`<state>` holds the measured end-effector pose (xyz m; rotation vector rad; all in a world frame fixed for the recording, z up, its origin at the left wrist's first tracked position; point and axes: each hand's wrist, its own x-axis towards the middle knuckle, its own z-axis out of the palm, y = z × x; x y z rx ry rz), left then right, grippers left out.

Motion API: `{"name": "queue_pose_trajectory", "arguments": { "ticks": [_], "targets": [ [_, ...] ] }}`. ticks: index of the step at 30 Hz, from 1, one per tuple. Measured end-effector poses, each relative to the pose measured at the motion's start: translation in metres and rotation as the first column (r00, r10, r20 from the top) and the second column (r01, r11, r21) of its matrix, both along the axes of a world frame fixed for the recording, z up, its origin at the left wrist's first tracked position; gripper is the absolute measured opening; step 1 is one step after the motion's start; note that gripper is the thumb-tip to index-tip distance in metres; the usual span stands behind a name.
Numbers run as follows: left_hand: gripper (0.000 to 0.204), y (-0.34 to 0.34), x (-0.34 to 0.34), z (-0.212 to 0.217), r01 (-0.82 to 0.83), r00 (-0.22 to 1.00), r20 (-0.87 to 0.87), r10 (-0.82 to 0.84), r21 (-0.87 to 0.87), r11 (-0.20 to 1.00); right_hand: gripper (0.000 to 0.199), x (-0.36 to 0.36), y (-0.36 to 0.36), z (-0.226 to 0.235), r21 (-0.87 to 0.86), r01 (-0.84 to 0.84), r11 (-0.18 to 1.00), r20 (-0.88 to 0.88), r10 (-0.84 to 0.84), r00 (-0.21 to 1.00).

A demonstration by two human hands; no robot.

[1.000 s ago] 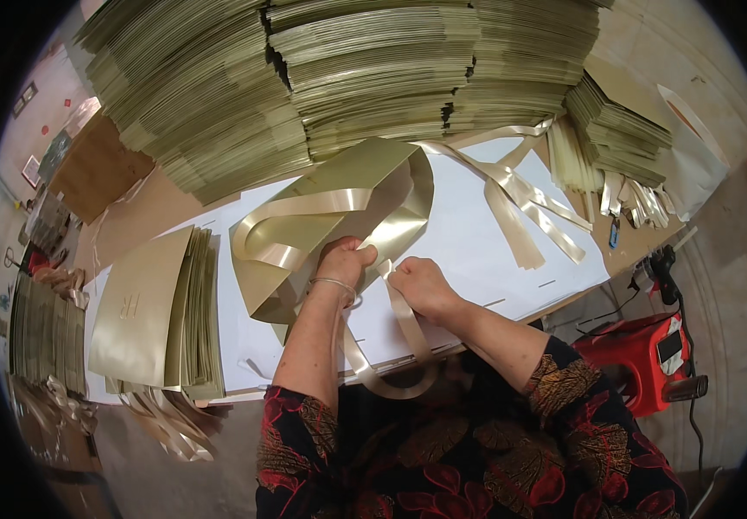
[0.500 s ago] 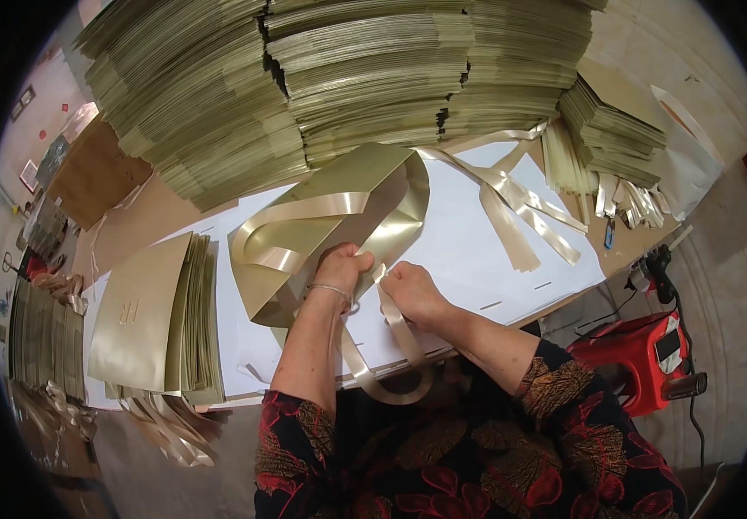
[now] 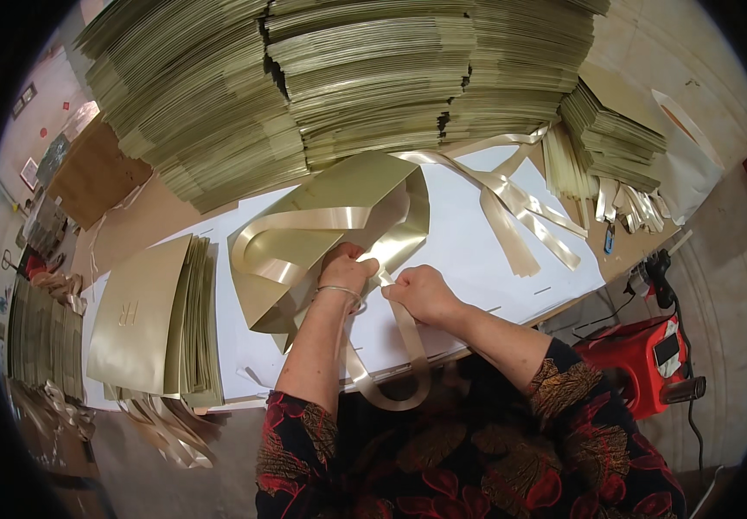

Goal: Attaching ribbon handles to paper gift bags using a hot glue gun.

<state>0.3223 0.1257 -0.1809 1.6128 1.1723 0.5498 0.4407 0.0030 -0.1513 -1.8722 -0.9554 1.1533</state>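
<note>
Overhead, a person works at a white table [image 3: 477, 251] covered in pale gold paper bags; going left to right: at the far left edge, dim shelves of flat stock are hard to make out; next, a flat pile of finished bags [image 3: 153, 324] lies on the table, with ribbon handles spilling off its near edge; behind, tall stacks [image 3: 347, 86] of folded gold bags fill the whole back of the table.

At the centre lies one open bag [image 3: 339, 216], on its side, mouth toward the person; a wide satin ribbon [image 3: 304, 223] already loops across its face as one handle. The left hand [image 3: 347, 270] is clenched on the bag's near rim, pinching paper and ribbon together; the right hand [image 3: 421, 292], just beside it, grasps a second ribbon strip [image 3: 410, 337] that hangs off the table edge in a loop toward the lap.

Further right, loose cut ribbons [image 3: 520, 208] lie fanned on the white top; beyond them a smaller stack [image 3: 607, 130] leans; a red stool [image 3: 650, 355] stands by the floor at the right.

Judging by this, one handle looks fitted and the second is only being fixed; the small finished pile against the large stacks suggests most bags are left.
</note>
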Motion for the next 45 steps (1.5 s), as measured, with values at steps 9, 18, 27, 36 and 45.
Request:
{"name": "queue_pose_trajectory", "arguments": {
  "ticks": [9,18,27,36,45],
  "targets": [
    [0.035,0.0,0.009,0.017,0.035,0.982,-0.186,-0.031,0.017,0.999,0.044,0.018,0.021,-0.013,-0.046,-0.317,0.947,0.434,0.304,0.848],
    [0.037,0.004,0.0,0.005,0.061,0.995,-0.09,-0.047,0.154,0.986,0.045,0.023,0.014,0.02,-0.063,-0.41,0.91,0.718,0.326,0.614],
    [0.04,-0.033,-0.081,0.042,0.155,0.755,-0.643,0.126,0.362,0.919,0.04,0.05,0.073,0.006,-0.143,-0.579,0.802,0.769,0.459,0.446],
    [0.037,-0.031,-0.149,-0.021,0.521,0.605,-0.792,0.074,0.465,0.715,0.039,0.056,0.065,-0.055,0.106,-0.603,0.79,0.761,0.326,0.561],
    [0.015,-0.041,-0.156,-0.002,0.501,0.853,-0.481,-0.203,0.646,0.576,0.015,0.073,0.015,-0.023,0.154,-0.809,0.567,0.832,0.367,0.416]
  ]
}}
